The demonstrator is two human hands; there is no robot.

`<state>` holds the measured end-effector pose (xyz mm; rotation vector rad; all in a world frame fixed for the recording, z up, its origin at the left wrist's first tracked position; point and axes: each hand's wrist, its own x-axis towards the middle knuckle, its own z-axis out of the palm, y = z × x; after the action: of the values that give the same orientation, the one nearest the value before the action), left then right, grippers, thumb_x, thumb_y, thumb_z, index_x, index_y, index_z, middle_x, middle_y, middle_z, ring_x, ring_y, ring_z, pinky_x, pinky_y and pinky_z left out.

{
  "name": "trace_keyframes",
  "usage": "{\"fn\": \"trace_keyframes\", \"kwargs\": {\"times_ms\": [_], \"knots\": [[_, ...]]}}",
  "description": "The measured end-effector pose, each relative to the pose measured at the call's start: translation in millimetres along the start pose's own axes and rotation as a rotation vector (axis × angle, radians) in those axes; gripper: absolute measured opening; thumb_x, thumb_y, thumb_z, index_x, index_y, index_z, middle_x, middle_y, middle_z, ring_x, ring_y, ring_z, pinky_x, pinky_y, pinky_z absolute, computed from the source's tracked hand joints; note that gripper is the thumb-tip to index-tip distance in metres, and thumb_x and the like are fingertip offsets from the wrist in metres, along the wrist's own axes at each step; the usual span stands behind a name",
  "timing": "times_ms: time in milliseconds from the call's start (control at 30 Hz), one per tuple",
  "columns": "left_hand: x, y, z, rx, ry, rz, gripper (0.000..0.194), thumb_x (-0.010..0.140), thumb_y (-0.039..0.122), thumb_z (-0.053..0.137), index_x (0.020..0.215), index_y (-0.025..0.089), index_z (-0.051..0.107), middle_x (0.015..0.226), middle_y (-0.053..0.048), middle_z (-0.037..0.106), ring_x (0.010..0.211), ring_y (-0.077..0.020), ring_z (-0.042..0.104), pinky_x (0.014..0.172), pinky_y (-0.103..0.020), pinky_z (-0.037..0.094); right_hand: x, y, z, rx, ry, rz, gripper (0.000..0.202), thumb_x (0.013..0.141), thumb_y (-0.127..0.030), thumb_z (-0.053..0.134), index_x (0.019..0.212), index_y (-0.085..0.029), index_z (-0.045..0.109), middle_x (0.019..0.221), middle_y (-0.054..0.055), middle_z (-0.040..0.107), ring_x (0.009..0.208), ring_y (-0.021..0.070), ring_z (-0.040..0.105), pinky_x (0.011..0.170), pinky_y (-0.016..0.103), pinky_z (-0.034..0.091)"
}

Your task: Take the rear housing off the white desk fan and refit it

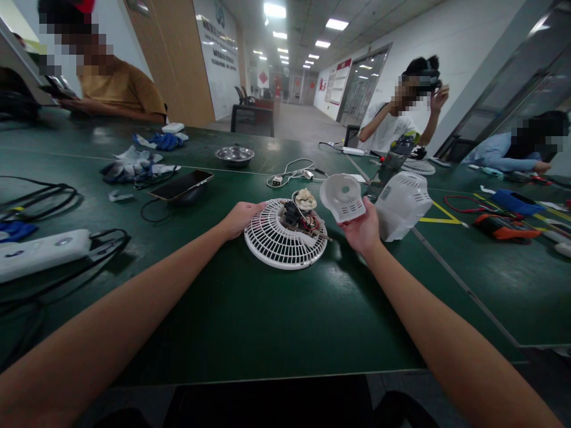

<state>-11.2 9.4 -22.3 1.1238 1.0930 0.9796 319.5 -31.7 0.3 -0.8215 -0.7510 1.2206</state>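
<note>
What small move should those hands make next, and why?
Perhaps bring the white plastic cover over the motor assembly: it sits exposed, the right hand holds the cover nearby, and the left hand holds the fan grille.

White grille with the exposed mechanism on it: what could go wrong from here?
1. The exposed mechanism has bare wires showing on top of the white grille, so a careless touch might snag or pull them.
2. The left hand is at only one edge of the grille, so a push on the far side might turn or slide it.
3. The right hand holds the white cover close to the white housing; a sideways swing could knock that over.
</note>
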Motion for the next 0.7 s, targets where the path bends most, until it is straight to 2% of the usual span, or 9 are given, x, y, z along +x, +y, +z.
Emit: {"fn": "trace_keyframes", "kwargs": {"times_ms": [67,133,267,367,467,533,600,700], "knots": [[-1,1,1.0,0.021,-0.010,0.013,0.018,0.091,0.030,0.072,0.094,0.013,0.075,0.078,-0.008,0.073,0.061,-0.0145,0.067,0.056,-0.025,0.053,-10,3,12,-0.086,-0.012,-0.220,0.037,0.084,-0.048,0.068,0.116,-0.033,0.062,0.095,-0.002,0.070,0.076,0.0165,0.065,0.056,0.027,0.055],[-1,2,2.4,0.031,-0.004,0.038,0.023,0.088,0.031,0.076,0.102,0.013,0.074,0.082,-0.008,0.074,0.063,-0.0148,0.067,0.057,-0.026,0.054,-22,6,23,-0.223,-0.050,-0.399,0.049,0.082,-0.043,0.075,0.127,-0.037,0.058,0.096,-0.003,0.069,0.081,0.0162,0.064,0.065,0.028,0.057],[-4,2,3.5,0.139,0.025,0.141,0.045,0.084,0.036,0.079,0.123,0.016,0.069,0.107,-0.012,0.073,0.082,-0.0204,0.071,0.071,-0.032,0.058,-44,8,36,-0.582,-0.207,-0.552,0.068,0.078,-0.038,0.081,0.140,-0.037,0.053,0.113,0.002,0.069,0.095,0.0220,0.065,0.087,0.040,0.058],[-9,5,3.0,0.412,0.075,0.324,0.048,0.085,0.041,0.075,0.127,0.020,0.069,0.131,-0.013,0.064,0.111,-0.0283,0.066,0.096,-0.042,0.054,-52,6,38,-0.790,-0.294,-0.639,0.069,0.079,-0.038,0.081,0.142,-0.037,0.053,0.126,0.005,0.066,0.106,0.0276,0.064,0.097,0.050,0.054],[-18,14,4.8,0.665,0.087,0.537,0.041,0.087,0.042,0.071,0.122,0.022,0.073,0.148,-0.011,0.053,0.138,-0.0335,0.047,0.120,-0.050,0.032,-51,6,38,-0.909,-0.376,-0.681,0.072,0.078,-0.039,0.081,0.144,-0.036,0.052,0.138,0.006,0.062,0.117,0.0318,0.061,0.104,0.057,0.049],[-24,20,8.4,0.725,0.012,0.612,0.043,0.086,0.043,0.070,0.124,0.022,0.072,0.154,-0.010,0.048,0.146,-0.0343,0.037,0.124,-0.051,0.021,-50,7,38,-0.950,-0.423,-0.672,0.077,0.076,-0.039,0.083,0.145,-0.036,0.050,0.142,0.006,0.059,0.119,0.0330,0.060,0.107,0.059,0.047],[-30,24,13.0,0.688,-0.098,0.600,0.050,0.084,0.044,0.072,0.130,0.023,0.068,0.155,-0.009,0.049,0.146,-0.0343,0.038,0.125,-0.050,0.020,-47,10,38,-0.955,-0.432,-0.641,0.079,0.076,-0.039,0.084,0.146,-0.036,0.049,0.139,0.007,0.061,0.114,0.0323,0.062,0.106,0.060,0.048],[-36,28,18.5,0.604,-0.179,0.545,0.062,0.077,0.044,0.079,0.134,0.023,0.065,0.149,-0.011,0.057,0.140,-0.0367,0.045,0.123,-0.052,0.022,-43,12,34,-0.908,-0.416,-0.582,0.077,0.076,-0.038,0.083,0.146,-0.037,0.049,0.133,0.006,0.064,0.108,0.0311,0.064,0.100,0.060,0.052]]}}
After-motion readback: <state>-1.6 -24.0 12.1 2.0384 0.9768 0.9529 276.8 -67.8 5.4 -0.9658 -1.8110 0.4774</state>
